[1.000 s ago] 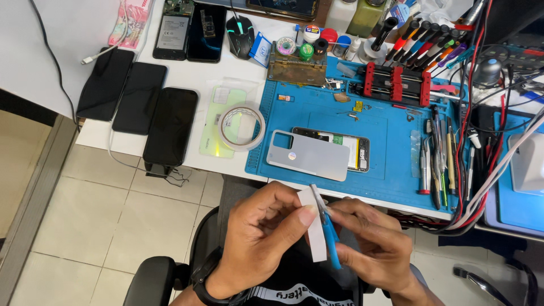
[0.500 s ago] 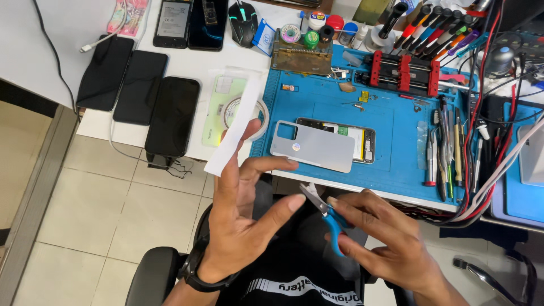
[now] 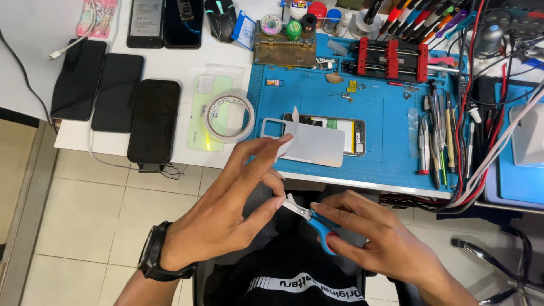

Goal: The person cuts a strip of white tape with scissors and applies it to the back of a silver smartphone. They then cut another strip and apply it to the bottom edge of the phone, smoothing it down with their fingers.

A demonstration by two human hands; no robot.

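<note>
My left hand holds a white strip of tape pinched at its fingertips, above my lap in front of the table edge. My right hand grips small blue-handled scissors, blades pointing left toward the left thumb. Just beyond the hands, a grey phone back cover lies over an opened phone on the blue work mat. A roll of tape rests on a pale green cover left of the mat.
Three dark phones lie at the table's left, two more behind. Tweezers and tools line the mat's right side, a red-black clamp at the back, cables at right. Tiled floor lies below.
My left hand has lowered and turned, bringing the white strip from above the table down to its fingertips near the phone cover. The scissors stay in my right hand, blades now by the left thumb.
</note>
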